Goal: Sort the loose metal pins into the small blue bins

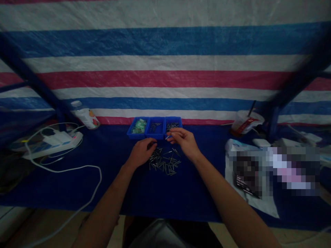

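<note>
My right hand (184,140) is in front of the right-hand blue bin, its thumb and fingers pinched on a thin, light metal pin (168,136). To its left, my left hand (141,151) rests at the left edge of a loose pile of thin metal pins (165,162). The left fingers are curled, with a small gap between thumb and forefinger and nothing visible in it. Behind the hands stand three joined blue bins. Small green-and-clear packets (139,126) fill the left bin, a few pins (155,126) lie in the middle one, and many small dark metal pieces (172,125) are in the right one.
On the left are a power strip (55,144) with white cables and a bottle (86,115). A plastic cup with a straw (247,122) stands at back right. Nearer, a phone (247,175) lies on a white bag (266,205). Striped sheeting (165,79) closes off the back.
</note>
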